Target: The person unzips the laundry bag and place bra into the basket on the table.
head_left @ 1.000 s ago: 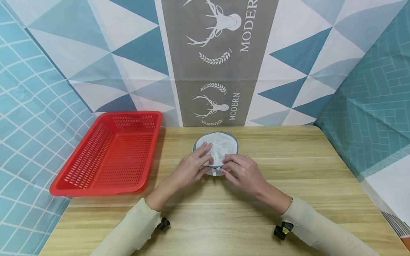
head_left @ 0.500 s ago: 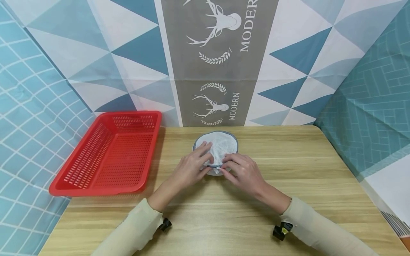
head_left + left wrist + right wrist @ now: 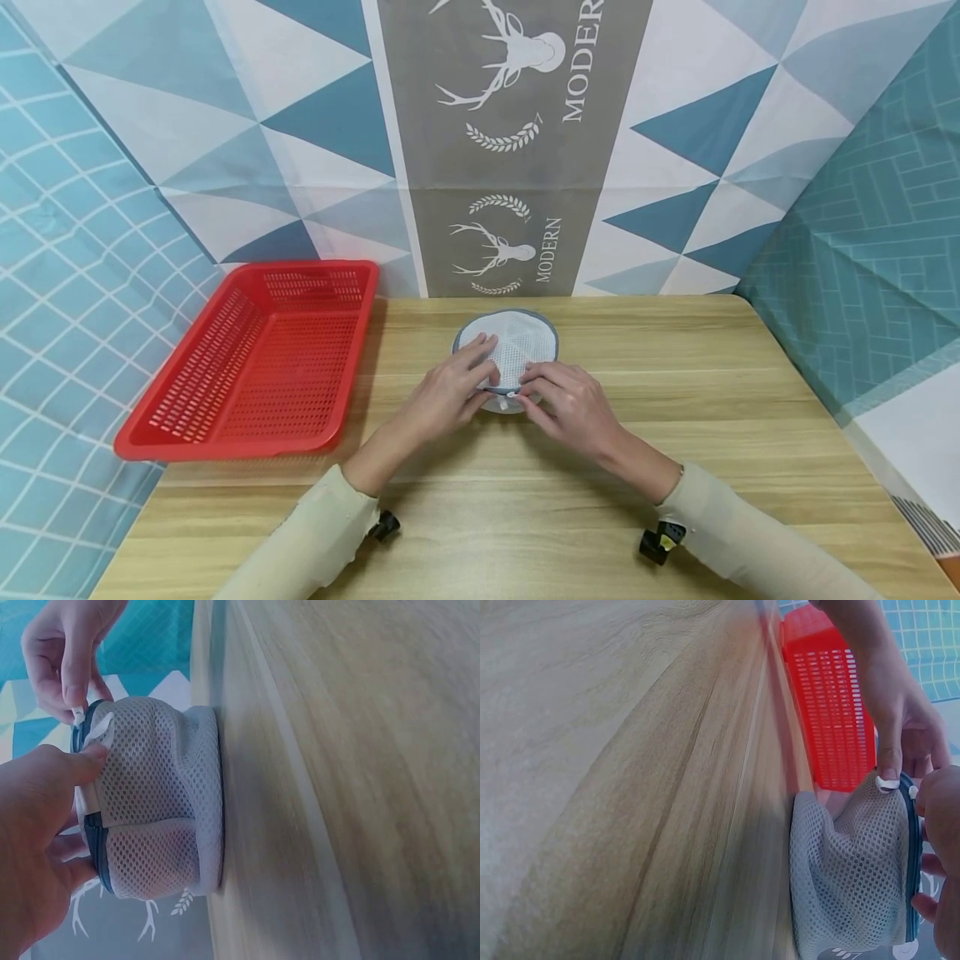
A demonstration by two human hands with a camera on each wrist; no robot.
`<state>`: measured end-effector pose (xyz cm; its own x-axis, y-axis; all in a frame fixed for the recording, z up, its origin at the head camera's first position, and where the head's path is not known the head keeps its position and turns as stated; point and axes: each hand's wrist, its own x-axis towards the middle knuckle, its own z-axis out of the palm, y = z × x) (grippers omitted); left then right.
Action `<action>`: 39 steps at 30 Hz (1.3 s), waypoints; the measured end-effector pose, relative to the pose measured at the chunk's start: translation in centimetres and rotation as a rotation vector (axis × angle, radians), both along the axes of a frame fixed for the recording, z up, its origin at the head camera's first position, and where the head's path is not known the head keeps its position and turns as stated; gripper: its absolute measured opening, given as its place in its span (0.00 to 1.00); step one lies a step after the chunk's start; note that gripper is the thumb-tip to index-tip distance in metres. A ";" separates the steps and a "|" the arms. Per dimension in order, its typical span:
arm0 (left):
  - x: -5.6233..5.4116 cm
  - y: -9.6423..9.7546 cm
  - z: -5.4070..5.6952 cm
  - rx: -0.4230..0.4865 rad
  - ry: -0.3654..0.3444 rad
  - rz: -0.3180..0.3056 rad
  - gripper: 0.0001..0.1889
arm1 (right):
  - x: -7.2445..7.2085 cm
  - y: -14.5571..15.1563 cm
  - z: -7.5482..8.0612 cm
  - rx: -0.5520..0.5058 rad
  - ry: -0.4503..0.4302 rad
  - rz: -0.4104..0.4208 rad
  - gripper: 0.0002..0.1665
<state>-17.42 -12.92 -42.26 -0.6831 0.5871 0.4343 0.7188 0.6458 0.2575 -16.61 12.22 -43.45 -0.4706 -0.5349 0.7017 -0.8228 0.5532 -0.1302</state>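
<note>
A round white mesh laundry bag (image 3: 517, 337) with grey-blue edging stands on the table in front of me. Its dark zipper (image 3: 913, 862) runs round the top edge. My left hand (image 3: 450, 387) grips that edge, thumb on the near side by a small white fabric tab (image 3: 102, 729) and fingers over the top. With thumb and fingertips, my right hand (image 3: 570, 404) pinches the white zipper pull (image 3: 78, 716) just right of the left thumb. The mesh side (image 3: 146, 780) sags in soft folds down to the tabletop.
A red plastic basket (image 3: 345, 400) with slotted walls stands on the left of the wooden table (image 3: 525, 517). Behind the table hangs a patterned backdrop (image 3: 495, 167). Each sleeve carries a small black camera at the wrist.
Both hands keep nearly the same place at the bag's near edge. The small white tab has shifted slightly between the fingertips.
</note>
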 end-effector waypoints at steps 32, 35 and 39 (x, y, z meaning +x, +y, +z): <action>0.0 0.2 -0.1 -0.016 0.074 0.061 0.16 | 0.4 -0.3 0.4 -0.005 -0.035 0.000 0.06; 0.0 0.1 -0.2 -0.017 0.074 0.051 0.16 | 0.4 -0.3 0.3 -0.007 -0.038 0.003 0.06; 0.2 -0.1 -0.3 -0.019 0.066 0.044 0.14 | 0.5 -0.2 0.2 -0.009 -0.038 0.006 0.07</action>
